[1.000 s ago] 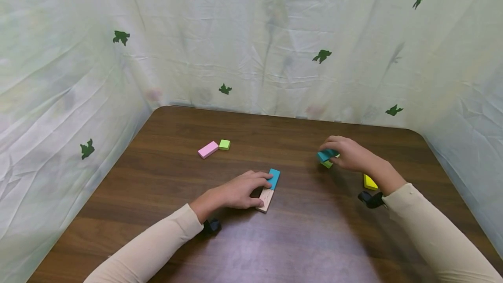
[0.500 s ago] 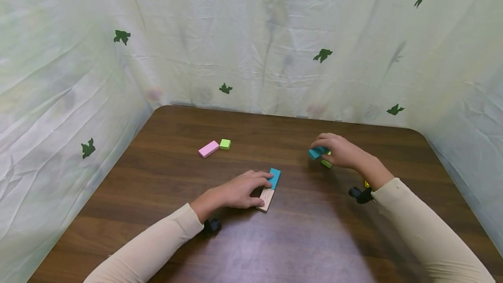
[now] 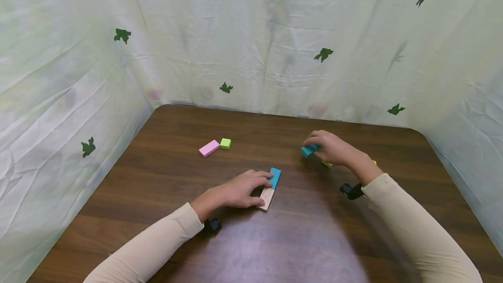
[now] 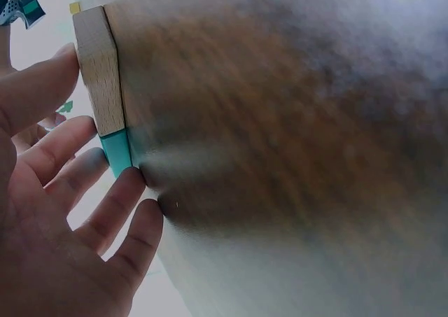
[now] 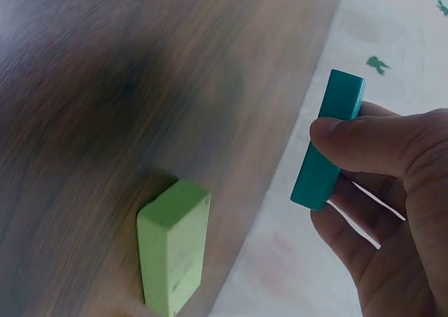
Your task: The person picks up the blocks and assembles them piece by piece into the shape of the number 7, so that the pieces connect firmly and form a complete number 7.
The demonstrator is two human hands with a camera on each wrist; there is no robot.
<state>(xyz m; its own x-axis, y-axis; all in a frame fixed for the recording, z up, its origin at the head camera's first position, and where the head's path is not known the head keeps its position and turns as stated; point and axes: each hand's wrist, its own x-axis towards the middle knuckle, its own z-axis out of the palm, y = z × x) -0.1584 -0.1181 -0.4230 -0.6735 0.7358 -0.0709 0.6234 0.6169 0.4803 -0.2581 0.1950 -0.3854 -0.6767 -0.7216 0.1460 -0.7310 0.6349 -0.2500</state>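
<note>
Near the middle of the table, a blue wooden block [image 3: 276, 174] and a plain wooden block [image 3: 267, 199] lie end to end in a row. My left hand [image 3: 240, 190] rests against them, fingers on the blue one and thumb by the plain one [image 4: 100, 72]. Above the table on the right, my right hand [image 3: 333, 148] pinches a second blue block [image 5: 336, 142] between thumb and fingers. A green block [image 5: 171, 247] lies on the table below that hand, mostly hidden by it in the head view.
At the back left, a pink block [image 3: 209, 148] lies beside a small green block [image 3: 225, 143]. A sliver of a yellow block [image 3: 374, 162] shows behind the right wrist. Pale fabric [image 3: 251, 43] with green bird and leaf prints hangs behind the table [image 3: 177, 130].
My right hand has moved left and slightly away with the blue block, uncoupling it from above the green block. The left hand has stayed in place on its blocks.
</note>
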